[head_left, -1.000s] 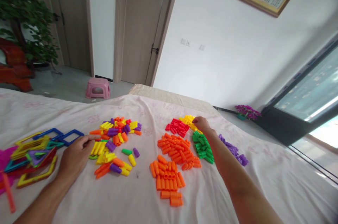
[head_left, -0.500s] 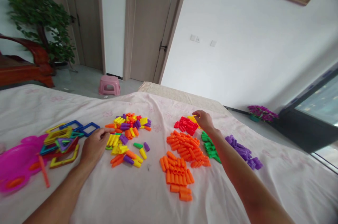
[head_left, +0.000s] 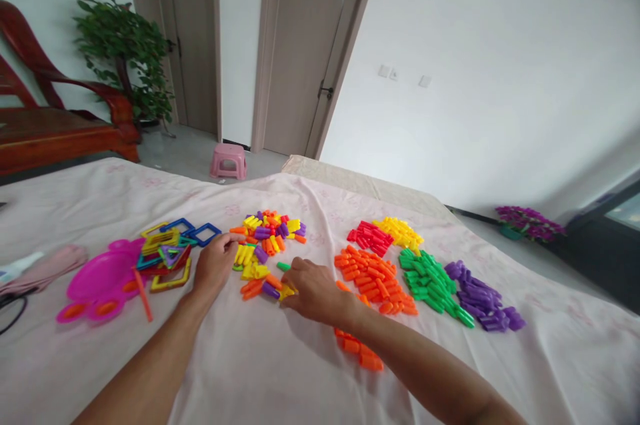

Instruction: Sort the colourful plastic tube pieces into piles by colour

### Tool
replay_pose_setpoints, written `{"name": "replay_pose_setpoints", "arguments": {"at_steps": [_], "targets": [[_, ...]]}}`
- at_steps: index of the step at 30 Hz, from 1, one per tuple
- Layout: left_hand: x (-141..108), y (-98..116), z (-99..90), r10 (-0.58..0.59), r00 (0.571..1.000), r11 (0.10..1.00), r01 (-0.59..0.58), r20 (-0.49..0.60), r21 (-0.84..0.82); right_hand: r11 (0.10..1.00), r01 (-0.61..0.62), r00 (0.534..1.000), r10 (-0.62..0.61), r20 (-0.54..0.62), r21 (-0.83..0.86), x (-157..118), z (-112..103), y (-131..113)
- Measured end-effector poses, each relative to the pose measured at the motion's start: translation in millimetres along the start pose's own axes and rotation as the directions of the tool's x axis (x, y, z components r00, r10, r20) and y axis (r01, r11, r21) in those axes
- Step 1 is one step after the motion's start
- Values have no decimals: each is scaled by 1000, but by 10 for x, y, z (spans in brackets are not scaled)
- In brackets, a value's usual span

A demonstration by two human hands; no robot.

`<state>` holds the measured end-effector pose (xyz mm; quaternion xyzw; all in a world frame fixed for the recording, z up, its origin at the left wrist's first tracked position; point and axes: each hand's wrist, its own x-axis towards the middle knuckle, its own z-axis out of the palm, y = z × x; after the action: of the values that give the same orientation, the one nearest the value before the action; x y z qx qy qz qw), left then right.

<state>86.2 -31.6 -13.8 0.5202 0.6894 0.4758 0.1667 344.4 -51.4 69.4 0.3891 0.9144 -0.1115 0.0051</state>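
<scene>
My left hand [head_left: 217,263] rests at the left edge of a mixed heap of plastic tube pieces [head_left: 273,228], its fingers close together. Whether a piece is between its fingertips is hidden. My right hand [head_left: 311,288] reaches in from the right, fingers curled down on a yellow tube piece [head_left: 287,291] at the heap's near side. A purple piece [head_left: 271,289] and a green piece [head_left: 283,266] lie beside those fingers. To the right are single-colour piles: red [head_left: 370,238], yellow [head_left: 400,233], orange [head_left: 375,278], green [head_left: 429,280] and purple [head_left: 483,298]. My right forearm hides part of the orange pieces.
Left of my left hand lie magnetic frame tiles [head_left: 170,248], a magenta plastic tray [head_left: 100,278] and an orange stick [head_left: 143,295]. A pale cloth [head_left: 240,365] covers the surface. Beyond it stand a pink stool [head_left: 229,161] and a wooden chair [head_left: 65,128].
My right hand has moved left from the yellow pile to the mixed heap's near side. My left hand stays by the heap. The view has swung left, showing more of the chair and tray.
</scene>
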Motion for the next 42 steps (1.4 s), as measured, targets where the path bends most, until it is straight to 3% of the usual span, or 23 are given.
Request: {"name": "replay_pose_setpoints", "arguments": {"at_steps": [6, 11, 13, 16, 18, 20, 24, 27, 31, 37, 42], "targets": [[-5, 26, 2, -23, 1000, 1000, 23, 5, 19, 996, -88, 996, 88, 16, 22, -53, 24, -82], [11, -60, 14, -25, 1000, 999, 26, -4, 46, 945, -88, 979, 141, -148, 314, -166, 5, 140], [12, -74, 13, -21, 1000, 997, 22, -19, 74, 882, -101, 952, 219, -212, 460, -204, -24, 279], [-39, 9, 18, 53, 997, 996, -49, -63, 72, 721, -118, 912, 352, -213, 683, -227, -32, 480], [-110, 135, 45, 130, 989, 991, -131, -72, -18, 609, -90, 898, 391, -200, 788, -216, -2, 573], [-191, 291, 99, 162, 987, 972, -161, -10, -171, 556, -35, 884, 405, -234, 831, -192, 41, 614], [-320, 571, 224, 164, 950, 900, -34, 266, -435, 634, 44, 840, 395, -372, 772, -138, 101, 570], [-376, 697, 271, 172, 913, 845, 57, 369, -532, 701, 55, 829, 365, -424, 711, -100, 106, 502], [-424, 765, 288, 130, 906, 809, 138, 402, -572, 743, 81, 822, 327, -466, 665, -55, 101, 442], [-438, 737, 298, 108, 925, 873, 87, 363, -480, 732, 99, 836, 306, -456, 674, -46, 94, 407], [-474, 774, 323, 95, 892, 847, 160, 441, -507, 722, 86, 833, 326, -447, 687, -48, 128, 390]]}}
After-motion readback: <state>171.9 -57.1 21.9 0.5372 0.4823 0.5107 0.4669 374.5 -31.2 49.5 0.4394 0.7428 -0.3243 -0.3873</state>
